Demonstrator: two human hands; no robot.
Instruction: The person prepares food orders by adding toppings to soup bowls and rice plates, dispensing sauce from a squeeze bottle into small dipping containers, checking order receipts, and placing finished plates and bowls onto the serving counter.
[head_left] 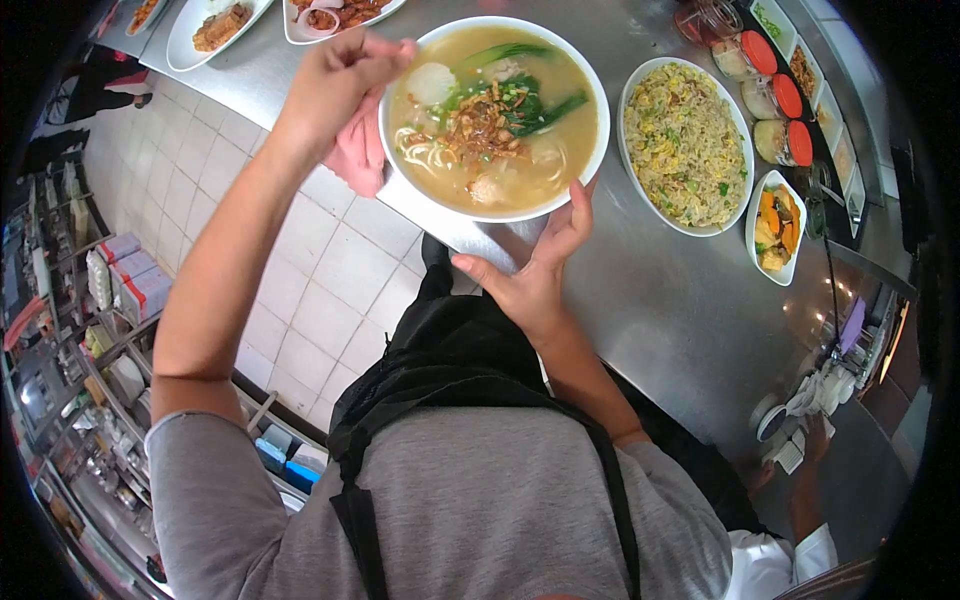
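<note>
A large white bowl of noodle soup (490, 120), topped with green leaves and brown fried bits, rests close to the steel table's edge. My left hand (345, 80) is above its left rim, fingers curled and pressed together; whatever they pinch, if anything, is hidden. Below that hand a pink cloth (358, 155) lies against the bowl's side and over the table edge. My right hand (535, 265) is at the bowl's near right side, thumb and fingers spread. Its fingertips reach the rim, while the thumb stays apart from the bowl.
An oval plate of fried rice (685, 145) and a small dish (775, 228) are to the right, beside red-lidded jars (785, 97). More plated food (220, 28) stands at the far left. At lower right, another person's hand (815, 440) is near white paper. Shelves (110, 380) line the left.
</note>
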